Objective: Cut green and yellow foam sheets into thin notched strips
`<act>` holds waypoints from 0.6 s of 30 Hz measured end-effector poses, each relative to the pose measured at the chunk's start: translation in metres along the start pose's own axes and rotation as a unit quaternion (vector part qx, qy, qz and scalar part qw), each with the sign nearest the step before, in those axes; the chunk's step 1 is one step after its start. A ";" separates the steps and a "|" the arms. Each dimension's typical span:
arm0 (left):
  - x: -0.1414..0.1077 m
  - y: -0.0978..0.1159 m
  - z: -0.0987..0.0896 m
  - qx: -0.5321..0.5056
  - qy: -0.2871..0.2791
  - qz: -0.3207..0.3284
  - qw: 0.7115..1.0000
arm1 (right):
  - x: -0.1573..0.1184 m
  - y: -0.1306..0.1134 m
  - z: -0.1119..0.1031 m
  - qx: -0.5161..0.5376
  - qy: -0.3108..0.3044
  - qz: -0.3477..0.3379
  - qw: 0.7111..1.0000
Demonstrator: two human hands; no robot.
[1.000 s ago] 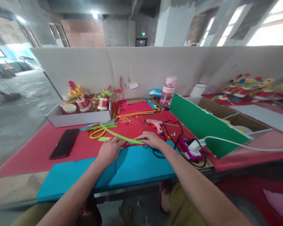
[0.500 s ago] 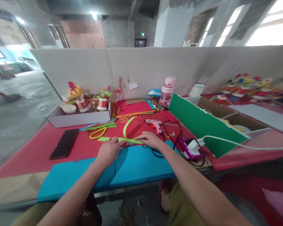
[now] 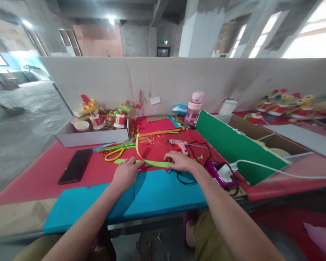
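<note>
Green strip curves between hands, apparently by blue sheet's edge.

Left of the black phone, red table is free; the green panel blocks passing to the right.

Black phone on the red-covered table, nearer than a shallow white tray of paper cups, with a pink bottle beside a blue-and-white packet near the pale partition, and a purple power block beside a green-sided box with compartments.
</note>
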State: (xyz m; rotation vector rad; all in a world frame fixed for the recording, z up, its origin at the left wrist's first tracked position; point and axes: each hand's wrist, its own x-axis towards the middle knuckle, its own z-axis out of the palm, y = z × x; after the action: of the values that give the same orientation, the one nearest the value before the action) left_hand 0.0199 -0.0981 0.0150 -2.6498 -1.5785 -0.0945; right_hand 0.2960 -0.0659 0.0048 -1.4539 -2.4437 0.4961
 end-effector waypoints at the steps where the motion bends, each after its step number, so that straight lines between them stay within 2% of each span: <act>1: 0.001 -0.001 0.000 0.000 0.000 -0.003 1.000 | 0.001 0.000 0.001 0.007 0.000 -0.002 1.000; 9: 0.008 -0.011 0.003 0.005 0.024 -0.008 1.000 | 0.015 -0.003 0.016 0.028 0.057 -0.021 0.998; 14: 0.012 -0.013 0.001 0.010 0.023 -0.011 1.000 | 0.016 0.004 0.014 0.031 0.038 -0.067 0.997; 18: 0.018 -0.018 0.000 0.013 0.019 0.001 1.000 | 0.012 0.007 0.013 0.033 0.036 -0.039 0.998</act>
State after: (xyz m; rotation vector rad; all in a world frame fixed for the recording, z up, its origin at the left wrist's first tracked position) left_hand 0.0125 -0.0735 0.0172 -2.6133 -1.5546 -0.1226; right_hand 0.2907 -0.0541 -0.0094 -1.3218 -2.3942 0.4942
